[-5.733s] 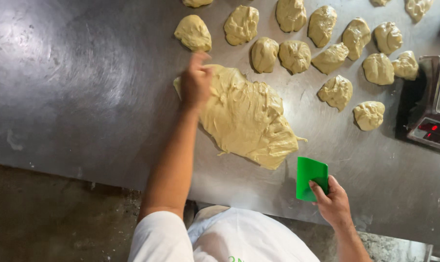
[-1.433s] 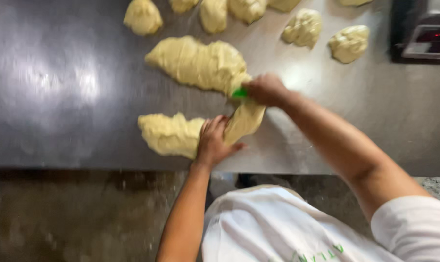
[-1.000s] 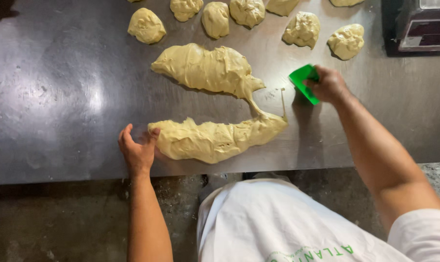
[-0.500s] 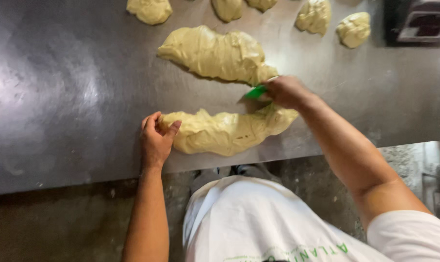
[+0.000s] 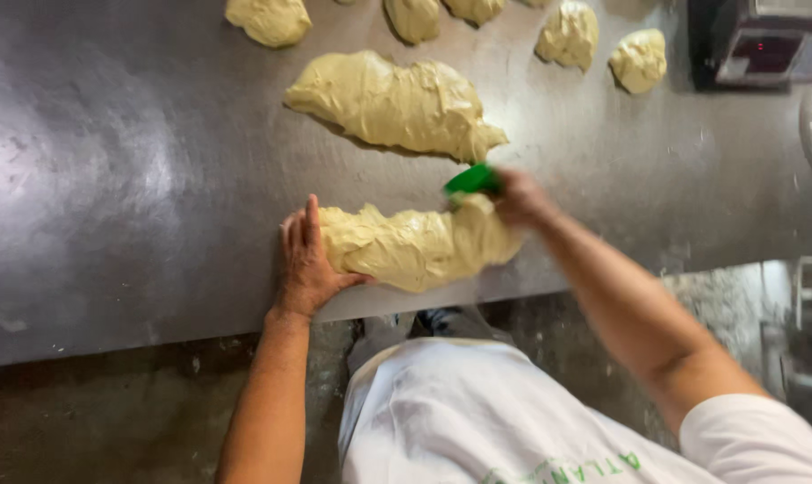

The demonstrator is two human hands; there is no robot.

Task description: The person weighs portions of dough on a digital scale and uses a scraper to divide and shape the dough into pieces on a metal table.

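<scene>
Left grip [image 5: 305, 260] lies flat and spread on the steel desk [image 5: 110, 179], fingers apart, its thumb side pressed against the left end of the near dough strip [image 5: 415, 244], which lies along the desk's front edge. Right grip [image 5: 518, 197], blurred, is clamped on a green scraper [image 5: 471, 179] at the strip's right end, just below the larger dough mass [image 5: 392, 103]. Small dough pieces [image 5: 639, 59] lie along the far side, and a scale [image 5: 764, 40] stands at the far right.
</scene>
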